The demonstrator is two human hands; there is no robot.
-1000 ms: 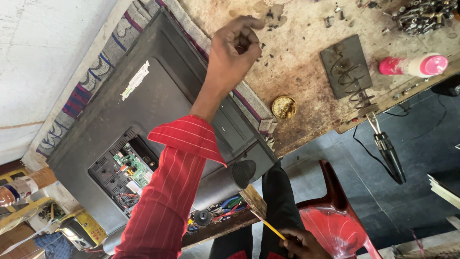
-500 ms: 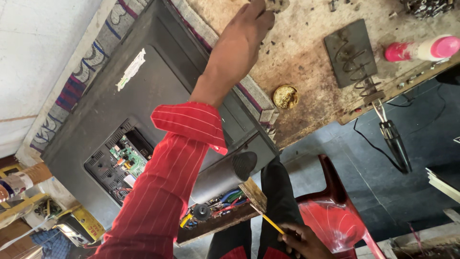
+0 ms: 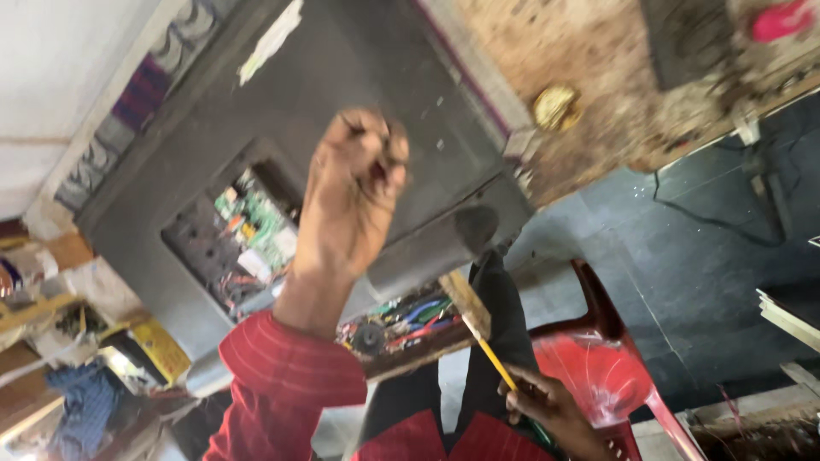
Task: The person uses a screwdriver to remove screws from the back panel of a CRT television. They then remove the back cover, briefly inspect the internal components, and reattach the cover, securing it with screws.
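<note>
My left hand (image 3: 354,196), in a red striped sleeve, is raised over the grey back of a television set (image 3: 376,68). Its fingertips are pinched on a small dark part that is too blurred to name. An opening in the set shows a green circuit board (image 3: 248,230) just left of the hand. My right hand (image 3: 547,410) is low near my lap, gripping a tool with a thin yellow shaft (image 3: 491,358) that points up toward the set's lower edge, where coloured wires (image 3: 410,316) show.
A stained wooden workbench (image 3: 598,128) lies at the upper right with a round brass piece (image 3: 555,104), a dark metal plate (image 3: 683,34) and a pink can (image 3: 781,19). A red plastic chair (image 3: 606,367) stands on the dark floor. Clutter sits at the left edge.
My left hand has drawn back from the workbench top to above the television's back, fingers now pinched. The view has dropped and moved closer. My right hand has stayed low with the yellow tool.
</note>
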